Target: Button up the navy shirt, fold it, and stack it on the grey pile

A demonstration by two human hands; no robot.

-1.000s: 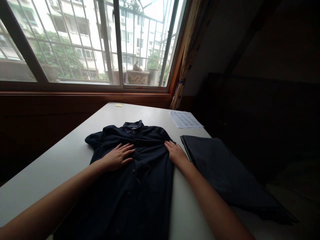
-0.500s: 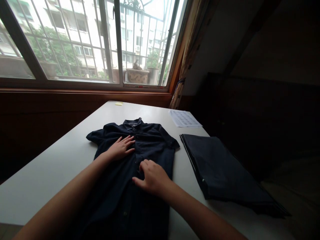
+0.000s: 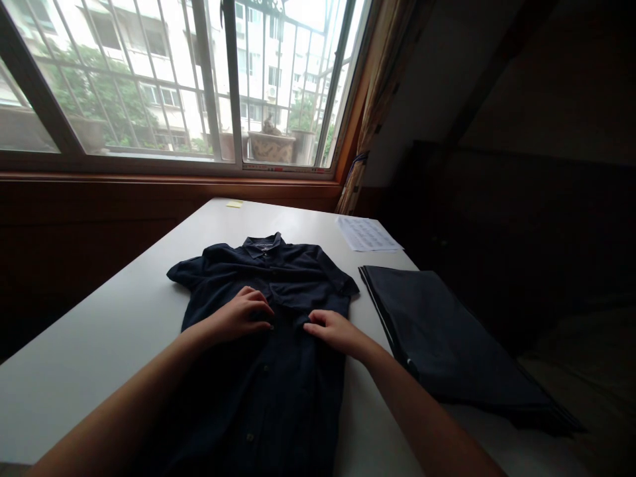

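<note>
A dark navy short-sleeved shirt (image 3: 293, 391) lies front up, its collar toward the window. Its button front is partly parted at the chest, and a few small buttons show along the edge. My right hand (image 3: 338, 331) pinches the edge of the front panel between thumb and fingers, drawing it a little to the right. On the other side of the opening, my left hand (image 3: 241, 315) rests on the shirt with bent fingers. Its thumb is apart from the fingers, close to a button.
The shirt lies on a white table (image 3: 114, 318). To its right is a stack of folded dark cloth (image 3: 447, 338) that reaches past the table's right edge. Printed paper sheets (image 3: 368, 234) and a yellow sticky note (image 3: 234, 204) lie at the far end, below a barred window (image 3: 163, 86).
My left hand has drawn back toward me from lying flat on the chest, its fingers now bent. My right hand has shifted right and pulled the front panel edge aside.
</note>
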